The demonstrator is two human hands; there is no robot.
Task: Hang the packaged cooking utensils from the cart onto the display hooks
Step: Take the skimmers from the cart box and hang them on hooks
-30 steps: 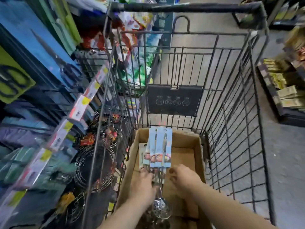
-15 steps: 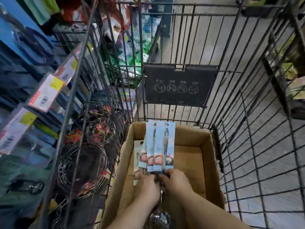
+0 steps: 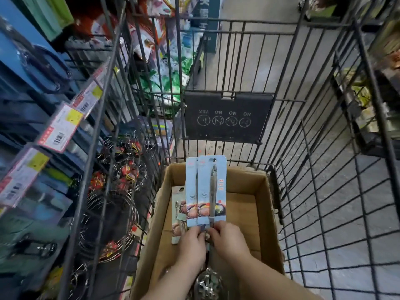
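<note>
Inside the black wire cart stands an open cardboard box. Above the box I hold a small stack of packaged slotted spoons on pale blue cards, steel handles running down the cards. My left hand and my right hand both pinch the handles just below the cards' lower edge. A perforated metal spoon bowl hangs beneath my hands. One more carded utensil lies lower in the box, at the left. Display hooks carrying blue packages fill the shelving at the far left.
Price tags run along the shelf rails at the left. Wire steamer racks hang low beside the cart. A black plastic sign sits on the cart's front wall. Grey aisle floor lies ahead, more shelves at the right.
My hands have closed together on the utensil handles and raised the stack of cards a little higher in the box. The view has tilted down and closer to the cart.
</note>
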